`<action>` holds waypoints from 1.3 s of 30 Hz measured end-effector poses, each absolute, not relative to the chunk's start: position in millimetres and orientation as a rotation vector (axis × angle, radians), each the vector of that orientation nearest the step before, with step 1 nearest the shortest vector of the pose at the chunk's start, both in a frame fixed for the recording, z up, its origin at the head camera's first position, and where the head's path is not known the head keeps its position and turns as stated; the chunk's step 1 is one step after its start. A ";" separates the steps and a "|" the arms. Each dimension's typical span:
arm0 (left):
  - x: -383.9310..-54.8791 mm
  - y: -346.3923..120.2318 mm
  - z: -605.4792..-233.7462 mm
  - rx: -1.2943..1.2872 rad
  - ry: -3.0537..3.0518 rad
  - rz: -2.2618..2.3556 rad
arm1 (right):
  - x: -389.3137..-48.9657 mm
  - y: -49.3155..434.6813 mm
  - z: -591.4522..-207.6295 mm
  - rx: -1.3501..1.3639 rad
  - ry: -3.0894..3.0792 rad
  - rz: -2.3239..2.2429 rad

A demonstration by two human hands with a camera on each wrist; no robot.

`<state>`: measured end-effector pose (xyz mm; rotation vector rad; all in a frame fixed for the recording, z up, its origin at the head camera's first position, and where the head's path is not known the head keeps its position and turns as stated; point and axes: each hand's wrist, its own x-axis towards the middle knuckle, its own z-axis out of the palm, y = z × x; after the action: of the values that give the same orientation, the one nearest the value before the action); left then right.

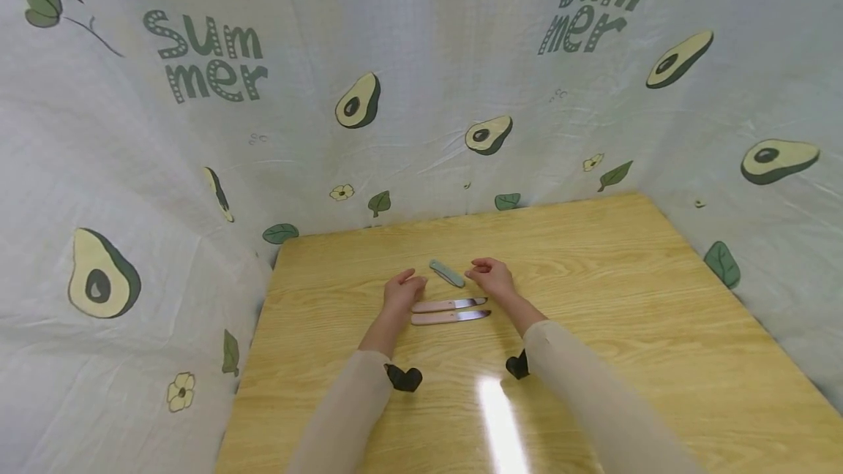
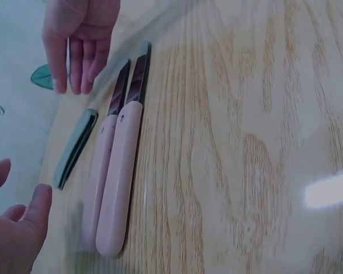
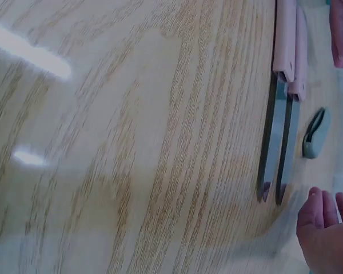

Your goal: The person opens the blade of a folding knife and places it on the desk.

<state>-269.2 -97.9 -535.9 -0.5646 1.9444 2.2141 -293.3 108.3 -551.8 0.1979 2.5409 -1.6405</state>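
Observation:
Two fruit knives with pink handles lie side by side on the wooden table, the nearer knife (image 1: 435, 319) and the farther knife (image 1: 431, 306), with their blades out toward the right. Beyond them a green folding knife (image 1: 447, 273) rests at a slant, its blade folded into the handle. My left hand (image 1: 400, 291) is at the left of the green knife, close to the pink handle ends, fingers relaxed around nothing. On the other side my right hand (image 1: 492, 277) hovers past the blade tips, fingers loosely bent and holding nothing. The left wrist view shows both hands apart from the green knife (image 2: 75, 148).
The wooden table (image 1: 593, 276) meets a pale curtain (image 1: 421, 167) printed with avocados and leaves at its back and sides. Light glares off the tabletop near the front. A black strap mount (image 1: 404, 378) sits at the left wrist, another mount (image 1: 517, 365) at the right.

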 end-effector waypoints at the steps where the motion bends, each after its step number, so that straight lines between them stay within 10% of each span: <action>1: -270.0 -96.0 -534.4 -0.584 1.927 2.221 | -294.2 105.6 -552.8 0.198 2.546 -1.629; 39: -280.9 -62.7 -541.8 -0.597 1.633 2.192 | -296.9 63.9 -560.1 0.174 2.461 -1.648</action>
<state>-280.9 -62.7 -541.8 -0.5967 1.6325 2.1919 -296.9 63.9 -560.1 0.1739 2.4611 -1.6480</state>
